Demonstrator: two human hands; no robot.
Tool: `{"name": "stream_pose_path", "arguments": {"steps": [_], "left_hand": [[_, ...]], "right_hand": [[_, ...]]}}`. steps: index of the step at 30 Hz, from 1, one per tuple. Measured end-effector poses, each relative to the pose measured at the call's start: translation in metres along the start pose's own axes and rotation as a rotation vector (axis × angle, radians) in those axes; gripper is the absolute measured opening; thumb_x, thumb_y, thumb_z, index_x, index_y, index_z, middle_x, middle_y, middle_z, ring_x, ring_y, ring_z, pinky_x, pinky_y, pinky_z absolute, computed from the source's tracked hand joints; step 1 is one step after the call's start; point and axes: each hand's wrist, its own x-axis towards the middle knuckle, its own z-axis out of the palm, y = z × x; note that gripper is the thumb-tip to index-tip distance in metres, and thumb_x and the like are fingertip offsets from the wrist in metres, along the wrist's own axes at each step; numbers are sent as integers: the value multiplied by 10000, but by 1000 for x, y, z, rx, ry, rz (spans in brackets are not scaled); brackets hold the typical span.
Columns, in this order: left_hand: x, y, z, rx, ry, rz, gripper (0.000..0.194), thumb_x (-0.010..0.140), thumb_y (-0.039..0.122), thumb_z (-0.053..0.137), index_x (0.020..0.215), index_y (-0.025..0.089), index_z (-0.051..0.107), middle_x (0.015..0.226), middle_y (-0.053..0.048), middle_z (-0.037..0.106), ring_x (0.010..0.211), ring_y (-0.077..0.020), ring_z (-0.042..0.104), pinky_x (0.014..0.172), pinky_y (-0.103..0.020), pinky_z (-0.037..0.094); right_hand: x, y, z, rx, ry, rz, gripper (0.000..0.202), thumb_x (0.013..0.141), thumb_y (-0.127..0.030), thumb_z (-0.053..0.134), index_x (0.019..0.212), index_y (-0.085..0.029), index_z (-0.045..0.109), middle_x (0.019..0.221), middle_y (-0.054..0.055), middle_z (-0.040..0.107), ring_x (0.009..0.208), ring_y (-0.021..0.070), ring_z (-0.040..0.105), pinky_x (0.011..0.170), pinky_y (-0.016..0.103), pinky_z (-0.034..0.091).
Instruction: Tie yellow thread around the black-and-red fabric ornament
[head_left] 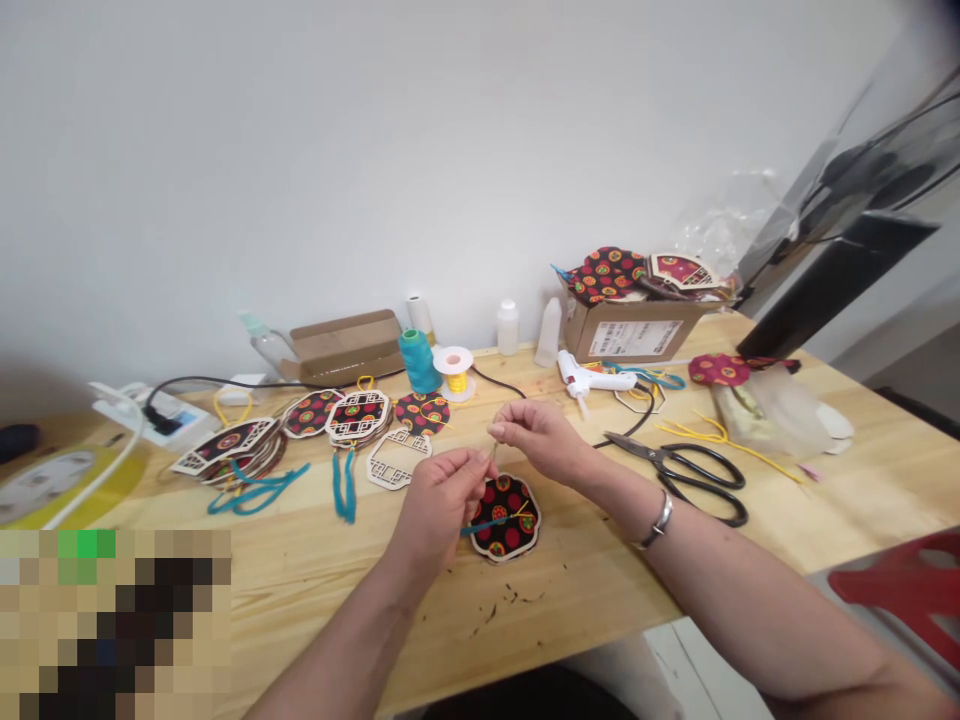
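Fingers on both hands are drawn into narrow pinches, the left hand [439,492] just below and beside the right hand [546,438], with what looks like a thin yellowish strand [493,452] held between them, too fine to tell exactly how it runs. Handling it well likely calls for a firm left pinch and small, even pulls from the right, so the strand draws snug without slipping. Beneath, a lobed panel of black fabric with red and yellow motifs and a pale rim [511,537] lies on the pale wooden worktop [337,610], a teal cord [484,526] and a short yellow cord [523,511] across its face; the left hand hides part of its edge, and whether it touches there cannot be told. Those cords are best kept clear of the strand. Dark scraps [493,611] lie nearer the body. On the right, black-handled metal scissors [659,457] point toward the right forearm, so that wrist should stay wide of their tips.
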Motion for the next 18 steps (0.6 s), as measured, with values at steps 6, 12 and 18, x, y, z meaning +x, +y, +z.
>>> {"name": "stream_pose_path", "arguments": {"steps": [6, 12, 18], "left_hand": [[-1, -3, 0, 16, -28, 76, 248, 740, 362, 631, 678, 121, 623, 435, 48, 450, 384, -25, 300, 386, -159, 186], [0, -1, -1, 6, -22, 82, 257, 774, 356, 596, 733, 108, 649, 507, -13, 585, 382, -21, 299, 390, -164, 193], [2, -1, -1, -62, -7, 113, 212, 746, 310, 634, 745, 100, 661, 555, -15, 604, 393, -9, 296, 396, -160, 184]], "right_hand": [[0, -2, -3, 22, 25, -12, 289, 734, -424, 595, 641, -163, 511, 603, -30, 447, 557, 92, 376, 547, 240, 308], [-1, -3, -3, 75, 32, -1, 307, 720, -444, 617, 661, -154, 534, 603, -31, 465, 563, 90, 397, 560, 238, 327], [-1, -4, -2, 128, -1, 33, 362, 736, -496, 597, 649, -145, 583, 621, -2, 533, 588, 101, 439, 582, 247, 347]]}}
